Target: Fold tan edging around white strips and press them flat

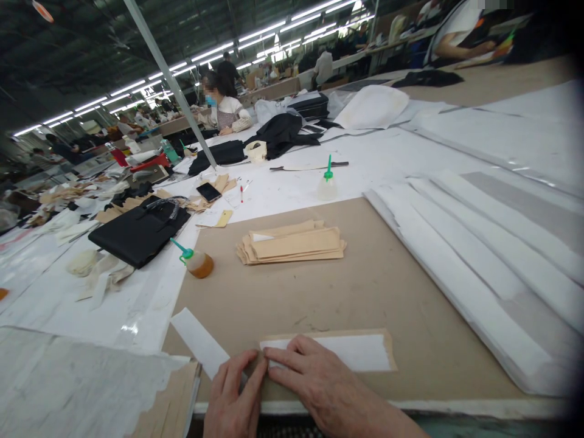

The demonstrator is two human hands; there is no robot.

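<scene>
Right hand (314, 380) lies palm down across a white strip (358, 353) set on a slightly larger tan piece (389, 341) at the near edge of the worktop, its fingers stretched and a little apart, resting rather than gripping, probably to keep the layers flat and aligned. At its nine o'clock the left hand (235, 392) is half curled, fingertips meeting the strip's left end as if to control that edge; whether it pinches anything I cannot tell. From the pair of hands, a loose white strip (196, 337) slants out toward ten o'clock, partly covered by the left hand. A stack of tan pieces (296, 244) sits at twelve, likely there for easy reach while leaving the near board (274, 298) free. Toward eleven, a bottle of amber liquid (201, 265) leans with its green nozzle pointing away, and a black bag (137, 234) lies beyond it. Layered white sheets (456, 267) spread at two o'clock, seemingly kept aside; farther off, just short of twelve, a co-worker (228, 112) sits across the worktop (283, 185).
</scene>
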